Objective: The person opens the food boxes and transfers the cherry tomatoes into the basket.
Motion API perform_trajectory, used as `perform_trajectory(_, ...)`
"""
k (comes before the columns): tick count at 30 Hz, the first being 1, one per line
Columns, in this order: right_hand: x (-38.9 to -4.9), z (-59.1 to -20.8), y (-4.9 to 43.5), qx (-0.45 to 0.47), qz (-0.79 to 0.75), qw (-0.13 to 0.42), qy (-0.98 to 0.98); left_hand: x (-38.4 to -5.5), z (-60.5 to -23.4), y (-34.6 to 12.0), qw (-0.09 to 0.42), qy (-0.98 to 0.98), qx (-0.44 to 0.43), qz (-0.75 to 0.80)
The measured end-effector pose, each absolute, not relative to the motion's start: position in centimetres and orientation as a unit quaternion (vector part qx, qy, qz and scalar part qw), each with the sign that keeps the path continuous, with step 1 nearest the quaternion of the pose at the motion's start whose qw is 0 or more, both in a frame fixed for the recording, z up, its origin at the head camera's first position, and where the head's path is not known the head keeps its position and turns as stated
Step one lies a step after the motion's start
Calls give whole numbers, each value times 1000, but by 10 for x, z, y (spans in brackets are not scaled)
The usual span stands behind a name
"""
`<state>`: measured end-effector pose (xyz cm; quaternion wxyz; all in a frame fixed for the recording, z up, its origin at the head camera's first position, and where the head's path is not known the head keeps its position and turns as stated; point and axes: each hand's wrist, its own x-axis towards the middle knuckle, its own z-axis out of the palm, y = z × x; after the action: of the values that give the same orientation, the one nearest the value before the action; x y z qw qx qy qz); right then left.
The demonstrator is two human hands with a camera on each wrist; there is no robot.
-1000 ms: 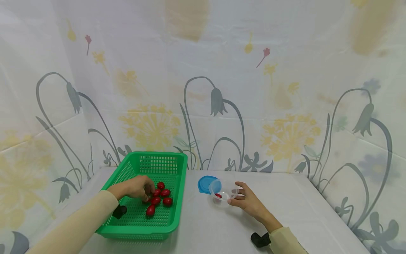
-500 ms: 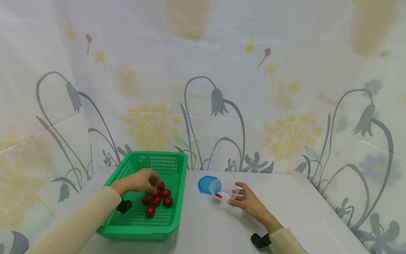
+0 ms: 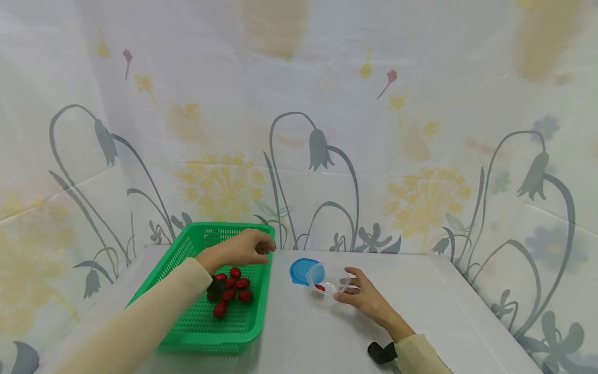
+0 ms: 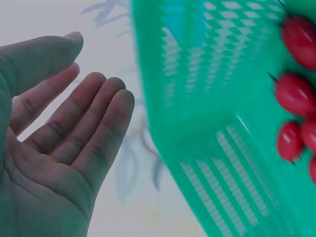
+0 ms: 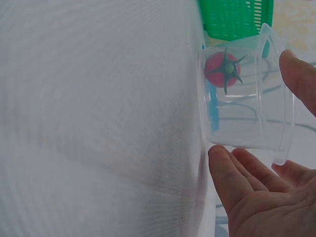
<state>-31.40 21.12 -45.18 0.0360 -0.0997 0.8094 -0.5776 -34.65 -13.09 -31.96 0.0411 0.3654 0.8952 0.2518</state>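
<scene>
My left hand (image 3: 246,248) is over the right rim of a green basket (image 3: 210,340). In the left wrist view its fingers are extended and loosely bent, and nothing shows between them and the thumb. Several red cherry tomatoes (image 3: 242,283) lie on the basket's floor, some partly behind my wrist. My right hand (image 3: 369,299) holds the near side of a clear plastic container (image 5: 242,118), thumb by the rim and fingertips against the wall. The container stands upright on the table with one cherry tomato (image 5: 223,69) inside, its green calyx visible.
A blue lid (image 3: 301,270) lies on the white-covered table (image 3: 299,322), just behind and left of the clear container. A flower-patterned curtain (image 3: 299,182) rises at the back and sides. A black wrist camera (image 3: 382,353) sits by the right sleeve.
My left hand has lifted from among the cherry tomatoes and moved right and away, over the basket's right rim. The right hand and the clear container have stayed in place.
</scene>
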Motion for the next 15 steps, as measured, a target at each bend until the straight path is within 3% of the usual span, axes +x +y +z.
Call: perform_trajectory(15, -318, -454, 211, -95, -575, 42, 811, -350, -318, -53, 54, 890, 390, 232)
